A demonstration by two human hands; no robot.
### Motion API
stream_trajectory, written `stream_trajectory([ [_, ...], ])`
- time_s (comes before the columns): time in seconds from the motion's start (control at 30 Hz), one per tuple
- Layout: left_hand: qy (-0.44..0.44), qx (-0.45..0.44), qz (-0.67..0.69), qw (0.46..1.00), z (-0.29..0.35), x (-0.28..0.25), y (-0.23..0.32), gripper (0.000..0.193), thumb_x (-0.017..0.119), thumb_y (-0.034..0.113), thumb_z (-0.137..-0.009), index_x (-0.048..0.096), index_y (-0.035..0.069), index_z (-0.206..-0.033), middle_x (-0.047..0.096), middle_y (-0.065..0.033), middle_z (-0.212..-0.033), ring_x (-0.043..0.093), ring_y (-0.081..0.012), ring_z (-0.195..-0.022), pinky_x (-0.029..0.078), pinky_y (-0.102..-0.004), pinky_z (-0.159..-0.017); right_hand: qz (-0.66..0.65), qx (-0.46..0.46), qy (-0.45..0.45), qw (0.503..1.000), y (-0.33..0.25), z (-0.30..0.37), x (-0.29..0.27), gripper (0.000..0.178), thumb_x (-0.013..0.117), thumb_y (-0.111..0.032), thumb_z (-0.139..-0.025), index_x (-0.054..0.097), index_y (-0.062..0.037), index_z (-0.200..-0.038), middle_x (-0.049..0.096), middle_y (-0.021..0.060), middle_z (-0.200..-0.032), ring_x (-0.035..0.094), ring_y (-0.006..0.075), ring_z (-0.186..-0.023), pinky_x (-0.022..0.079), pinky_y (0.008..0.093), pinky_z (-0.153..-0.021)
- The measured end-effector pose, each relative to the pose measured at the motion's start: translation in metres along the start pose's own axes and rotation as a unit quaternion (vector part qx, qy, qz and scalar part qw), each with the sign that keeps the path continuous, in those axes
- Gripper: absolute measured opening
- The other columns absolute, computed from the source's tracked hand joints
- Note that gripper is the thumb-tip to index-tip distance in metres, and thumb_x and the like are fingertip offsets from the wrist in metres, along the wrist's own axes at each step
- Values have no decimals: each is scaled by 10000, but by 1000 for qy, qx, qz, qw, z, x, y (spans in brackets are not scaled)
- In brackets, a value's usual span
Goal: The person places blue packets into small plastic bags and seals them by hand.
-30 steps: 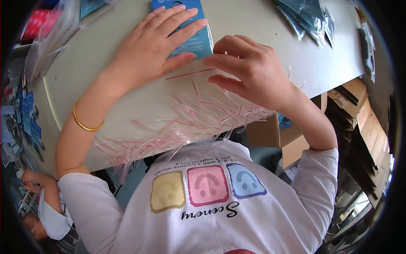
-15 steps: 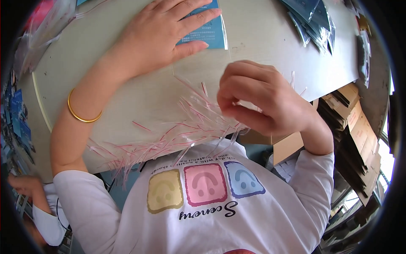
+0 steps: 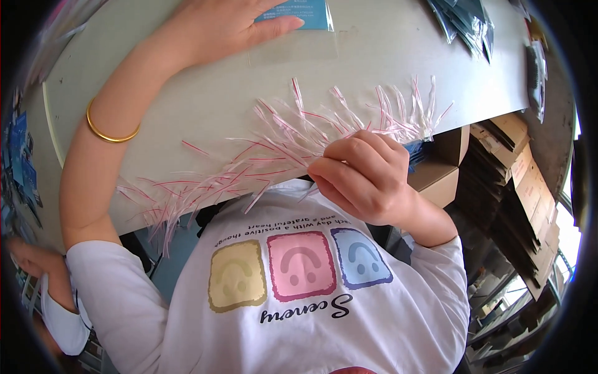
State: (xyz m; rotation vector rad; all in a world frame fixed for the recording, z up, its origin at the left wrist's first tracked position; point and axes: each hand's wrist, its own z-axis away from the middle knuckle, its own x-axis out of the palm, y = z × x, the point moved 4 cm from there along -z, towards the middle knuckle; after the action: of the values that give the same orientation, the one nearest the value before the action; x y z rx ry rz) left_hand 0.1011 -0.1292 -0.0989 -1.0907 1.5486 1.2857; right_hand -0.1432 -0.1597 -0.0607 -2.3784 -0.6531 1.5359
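Note:
My left hand (image 3: 215, 28) lies flat at the far side of the table, thumb stretched out and fingertips cut off by the picture's edge. It rests on a blue printed card (image 3: 317, 15) in a clear plastic sleeve. At the near table edge my right hand (image 3: 367, 177) is closed, thumb and forefinger pinched together. Whatever is in the pinch is hidden. Around and behind it spreads a loose heap of thin clear plastic strips (image 3: 293, 128) with red lines, some hanging over the edge.
Blue items in clear sleeves (image 3: 464, 22) are piled at the far right. An open cardboard box (image 3: 439, 181) with blue things inside stands below the table's right edge, beside stacked flat cardboard (image 3: 520, 187). Another person's hand (image 3: 28, 258) shows at the lower left.
My right hand has come down toward my body, over the near edge of the strips. More strips show at the right. The card and my left hand sit higher in the picture.

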Motion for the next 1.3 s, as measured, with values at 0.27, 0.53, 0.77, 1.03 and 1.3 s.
stream_trajectory([
  [0.27, -25, -7, -16, 1000, -2, 7, -3, 681, 391, 507, -1071, 317, 90, -1605, 304, -192, -1632, 211, -351, -1538, 163, -505, -1268, 29, -39, -57, 997, 4, 2, 20, 306, 796, -93, -602, 705, -66, -893, 625, 23, -870, 590, 169, -655, 418, 297, -487],
  [0.53, -28, 0, -46, 999, -4, 16, -4, 697, 357, 532, -1075, 301, 91, -1612, 284, -197, -1640, 189, -355, -1544, 156, -508, -1273, 79, -62, -126, 987, -13, 6, 9, 373, 802, -167, -682, 752, -67, -1037, 630, -10, -948, 549, 115, -684, 357, 261, -507],
  [0.77, -45, -6, -82, 996, -3, 11, -4, 706, 358, 535, -1073, 309, 74, -1605, 307, -212, -1624, 230, -365, -1528, 178, -511, -1267, -194, 94, -24, 976, 16, -27, -31, 313, 788, 36, -737, 701, 6, -1036, 646, 73, -880, 629, 178, -672, 493, 274, -522],
  [1.03, 25, 27, -41, 998, 1, 10, -4, 738, 473, 534, -1038, 323, 79, -1599, 368, -187, -1596, 274, -383, -1504, 227, -522, -1252, 52, 32, -73, 995, 60, -64, -50, 356, 889, -49, -690, 736, -20, -1010, 673, 116, -926, 662, 238, -779, 535, 314, -654],
  [1.3, 195, 106, 27, 975, 23, -24, 17, 318, 836, 131, -758, 717, 33, -1036, 688, -99, -1155, 655, -314, -1104, 543, -423, -922, 130, -51, -100, 985, 97, -62, -7, 264, 813, -147, -756, 722, -126, -1002, 642, -10, -1013, 643, 193, -915, 554, 345, -691],
])
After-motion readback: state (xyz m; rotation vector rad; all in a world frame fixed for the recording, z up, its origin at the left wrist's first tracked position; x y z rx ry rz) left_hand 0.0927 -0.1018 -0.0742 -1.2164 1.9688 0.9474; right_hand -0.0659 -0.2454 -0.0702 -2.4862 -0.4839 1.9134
